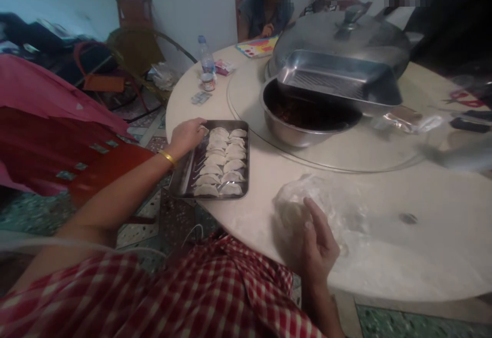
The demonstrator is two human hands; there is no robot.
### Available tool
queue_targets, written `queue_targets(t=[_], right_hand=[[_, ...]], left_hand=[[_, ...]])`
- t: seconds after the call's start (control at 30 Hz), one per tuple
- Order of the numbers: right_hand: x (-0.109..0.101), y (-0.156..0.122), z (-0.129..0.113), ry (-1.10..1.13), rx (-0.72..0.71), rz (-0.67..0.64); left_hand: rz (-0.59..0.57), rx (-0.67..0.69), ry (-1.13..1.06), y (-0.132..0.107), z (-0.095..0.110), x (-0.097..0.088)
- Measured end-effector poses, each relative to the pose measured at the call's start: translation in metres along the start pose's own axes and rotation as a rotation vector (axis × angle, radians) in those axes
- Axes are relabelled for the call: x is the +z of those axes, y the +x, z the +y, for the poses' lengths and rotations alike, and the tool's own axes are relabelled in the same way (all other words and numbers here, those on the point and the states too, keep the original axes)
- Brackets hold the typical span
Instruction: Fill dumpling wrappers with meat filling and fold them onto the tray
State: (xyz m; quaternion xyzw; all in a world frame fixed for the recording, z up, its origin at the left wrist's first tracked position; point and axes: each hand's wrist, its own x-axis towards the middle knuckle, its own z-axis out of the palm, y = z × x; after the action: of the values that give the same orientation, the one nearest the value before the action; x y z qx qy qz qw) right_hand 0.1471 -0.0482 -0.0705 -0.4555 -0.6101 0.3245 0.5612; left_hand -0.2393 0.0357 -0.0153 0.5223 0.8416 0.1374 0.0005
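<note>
My left hand [188,137] reaches over the far left corner of a metal tray [247,161]. Its fingers are closed on a pale dumpling [203,130], partly hidden by them. Two rows of folded dumplings [225,161] fill the tray's right side, while its left strip shows bare dark metal. My right hand [322,240] is raised near the table's front edge, fingers loosely apart and nothing visible in them. Just behind and beneath it lies a crumpled clear plastic bag [307,189] with something pale inside, perhaps dough.
On the glass turntable [303,160] stand a steel bowl [303,132] of dark filling, a deep steel pan [378,100] and a large domed lid [342,36]. A bottle [206,56] and small jar [208,82] stand back left. People sit across the round table [246,220].
</note>
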Motion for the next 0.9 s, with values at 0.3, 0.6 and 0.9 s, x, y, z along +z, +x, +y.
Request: queue_targets(t=[0.3,0.6,0.9], right_hand=[[-0.005,-0.001,0.005,0.067,-0.062,-0.036],[-0.005,0.0,0.004,0.059,-0.112,-0.07],[-0.004,0.0,0.005,0.042,-0.099,-0.076]], left_hand=[[-0.005,-0.044,0.3,-0.004,0.01,-0.004],[-0.068,0.019,0.504,-0.007,0.016,-0.001],[-0.138,-0.012,0.612,0.01,0.018,-0.006]])
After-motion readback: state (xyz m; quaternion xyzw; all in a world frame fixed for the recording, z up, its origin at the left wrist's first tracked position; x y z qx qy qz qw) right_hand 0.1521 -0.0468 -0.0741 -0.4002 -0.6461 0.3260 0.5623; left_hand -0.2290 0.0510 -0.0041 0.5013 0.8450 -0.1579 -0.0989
